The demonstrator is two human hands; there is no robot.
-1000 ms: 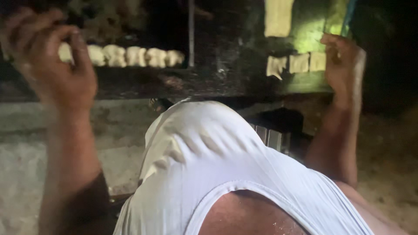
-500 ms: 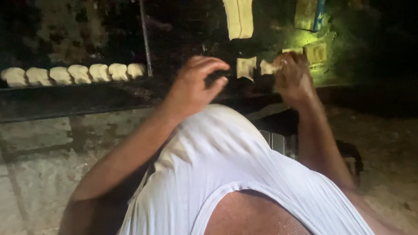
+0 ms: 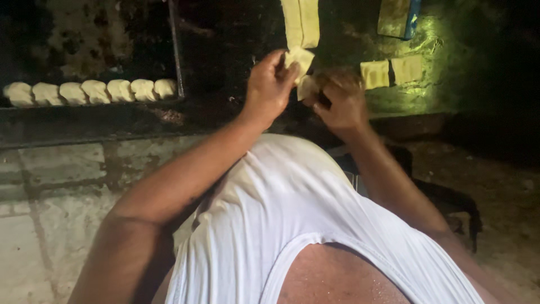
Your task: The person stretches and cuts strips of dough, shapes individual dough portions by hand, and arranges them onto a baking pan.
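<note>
A: Fingers?
B: Left hand (image 3: 269, 87) pinches a pale dough square (image 3: 298, 58), fingers curled shut; right hand (image 3: 339, 101) grips its lower part, just below the long dough strip (image 3: 301, 21).
A: Nearby?
B: Two cut squares (image 3: 390, 71) right of that strip.

Both arms reach forward over the white undershirt (image 3: 292, 214), bare from shoulder to wrist. The left arm runs up from the lower left, bent at the elbow, forearm slanting toward the middle. The left hand (image 3: 269, 90) is raised above the undershirt, fingers curled and pinched together at the tips, back of the hand toward the camera. The right arm comes up from the lower right. The right hand (image 3: 340, 101) sits just beside the left, blurred, fingers bent inward and closed.
</note>
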